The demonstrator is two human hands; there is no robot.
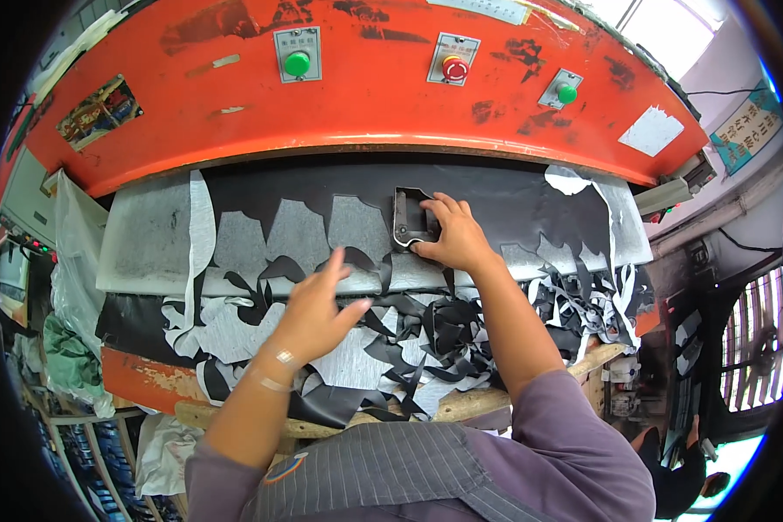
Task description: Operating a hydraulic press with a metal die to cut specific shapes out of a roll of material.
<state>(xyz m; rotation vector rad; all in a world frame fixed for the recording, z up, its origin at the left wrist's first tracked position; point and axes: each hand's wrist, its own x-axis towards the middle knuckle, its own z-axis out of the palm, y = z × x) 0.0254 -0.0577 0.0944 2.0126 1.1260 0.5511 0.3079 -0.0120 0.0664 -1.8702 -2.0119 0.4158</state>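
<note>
My right hand is closed around the right side of a metal cutting die, which stands on a black leather-like sheet. Left of the die, several shaped gaps in the sheet show the pale grey cutting board beneath. My left hand is open, thumb and fingers apart, above the board's front edge and the offcuts. It holds nothing. Black and grey scraps lie heaped below both hands, in front of the board.
A red press beam spans the far side, with two green buttons and a red emergency stop button. Clear plastic hangs at the left. A wooden rail runs along the near edge. Another person is at the lower right.
</note>
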